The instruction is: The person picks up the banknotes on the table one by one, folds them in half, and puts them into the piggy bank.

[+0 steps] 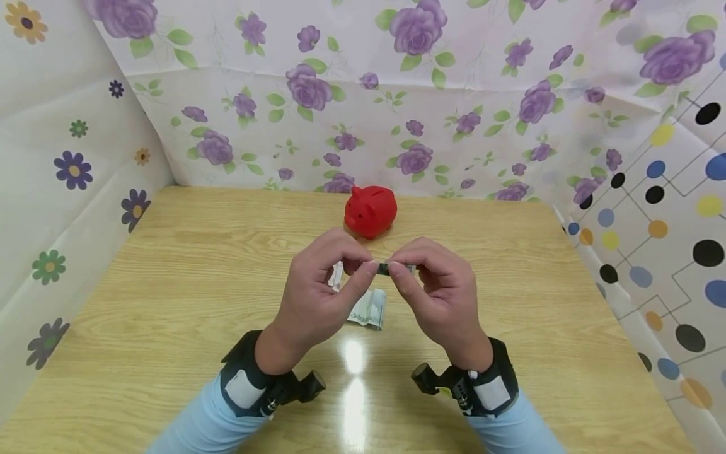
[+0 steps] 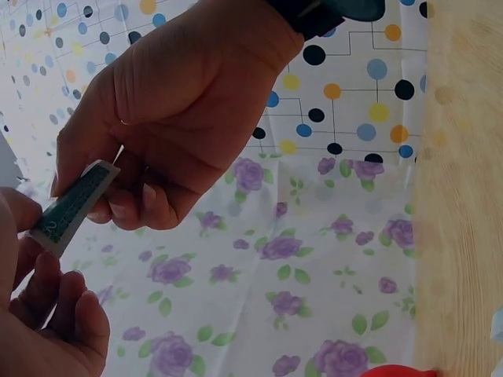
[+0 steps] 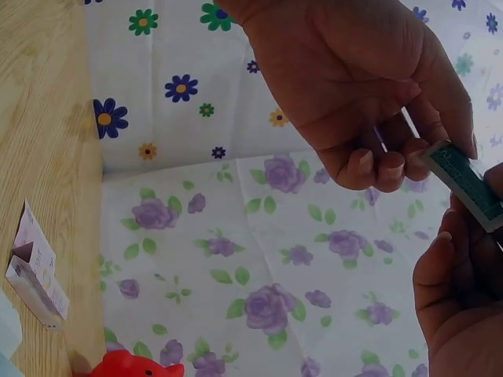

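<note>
Between the fingertips of both hands is a small, narrow folded banknote (image 1: 383, 269), dark green with a pale edge. My left hand (image 1: 320, 287) pinches one end with thumb and forefinger, and my right hand (image 1: 441, 290) pinches the other. The left wrist view shows the folded banknote (image 2: 72, 206) as a flat strip spanning the two hands. Below them on the table lies a pale green creased banknote (image 1: 367, 309), partly covered by the left hand. A whitish folded paper (image 1: 336, 275) shows behind the left fingers; the right wrist view has a pinkish folded paper (image 3: 39, 283) standing on the table.
Just beyond the hands, a red piggy bank (image 1: 371, 211) stands near the table's far edge, a slot on its top. The wooden table (image 1: 198, 271) is bounded by a floral cloth (image 1: 317, 139) at the back and patterned cloths on both sides.
</note>
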Demonstrator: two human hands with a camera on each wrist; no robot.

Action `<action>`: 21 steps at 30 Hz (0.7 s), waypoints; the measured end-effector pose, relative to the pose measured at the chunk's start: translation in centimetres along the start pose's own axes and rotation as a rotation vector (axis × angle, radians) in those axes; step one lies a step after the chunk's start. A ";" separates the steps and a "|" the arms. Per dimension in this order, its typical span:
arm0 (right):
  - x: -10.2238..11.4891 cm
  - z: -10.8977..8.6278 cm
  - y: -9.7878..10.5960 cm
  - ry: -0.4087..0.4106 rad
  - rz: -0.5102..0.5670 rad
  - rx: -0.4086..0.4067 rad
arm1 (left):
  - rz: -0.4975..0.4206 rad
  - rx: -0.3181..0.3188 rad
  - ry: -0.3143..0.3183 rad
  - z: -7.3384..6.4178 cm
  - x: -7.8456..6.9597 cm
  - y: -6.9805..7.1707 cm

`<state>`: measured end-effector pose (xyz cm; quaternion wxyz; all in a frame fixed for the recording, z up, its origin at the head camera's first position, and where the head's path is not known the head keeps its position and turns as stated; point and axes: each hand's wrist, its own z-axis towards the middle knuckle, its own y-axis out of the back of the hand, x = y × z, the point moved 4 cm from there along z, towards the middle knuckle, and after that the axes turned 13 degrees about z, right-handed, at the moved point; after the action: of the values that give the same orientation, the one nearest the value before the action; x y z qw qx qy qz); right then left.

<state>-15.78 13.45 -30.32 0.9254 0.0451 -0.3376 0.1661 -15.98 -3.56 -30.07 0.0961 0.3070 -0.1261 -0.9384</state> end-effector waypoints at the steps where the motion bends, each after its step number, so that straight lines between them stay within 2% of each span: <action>1: 0.0 0.0 0.0 -0.001 0.003 0.003 | 0.006 0.007 0.000 0.0 0.0 0.0; 8: -0.1 0.0 -0.1 -0.018 -0.003 0.016 | 0.019 0.050 -0.003 -0.1 0.0 -0.3; 14: -0.2 0.0 -0.4 -0.019 0.003 0.045 | -0.036 0.082 -0.016 -0.1 0.0 -0.6; 21: 0.1 0.0 -0.5 0.013 -0.010 0.040 | -0.101 0.106 0.014 -0.1 0.1 -0.8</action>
<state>-15.50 12.99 -30.26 0.9273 0.0645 -0.3281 0.1683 -16.08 -2.89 -30.45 0.0331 0.3241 -0.1593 -0.9319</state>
